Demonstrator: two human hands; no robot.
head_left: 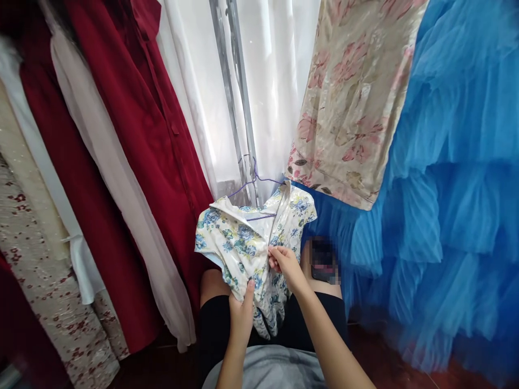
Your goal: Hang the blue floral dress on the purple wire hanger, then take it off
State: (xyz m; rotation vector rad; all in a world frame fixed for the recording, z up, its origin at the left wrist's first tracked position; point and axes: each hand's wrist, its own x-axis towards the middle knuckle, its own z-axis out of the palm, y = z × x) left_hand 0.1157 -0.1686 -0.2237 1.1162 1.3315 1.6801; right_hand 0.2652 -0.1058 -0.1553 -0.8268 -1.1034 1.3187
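Note:
A white dress with blue and yellow flowers (pixel 243 237) lies over my lap, its neckline open and a purple wire hanger (pixel 243 187) inside its shoulders. My left hand (pixel 242 305) grips the lower part of the dress, thumb on top of the cloth. Higher up, at the lower end of the open neckline, my right hand (pixel 284 262) pinches the fabric edge between thumb and fingers. Whether a zipper pull is in that pinch is too small to tell. The lower folds of the dress bunch between my legs.
Dark red gowns (pixel 133 124) and a pale pink one (pixel 93 124) hang at the left. A beige floral garment (pixel 352 108) and a blue ruffled tulle gown (pixel 454 178) hang at the right. A metal stand (pixel 229 70) rises before white curtains (pixel 275 65). A blurred dark object (pixel 324 262) rests on my right leg.

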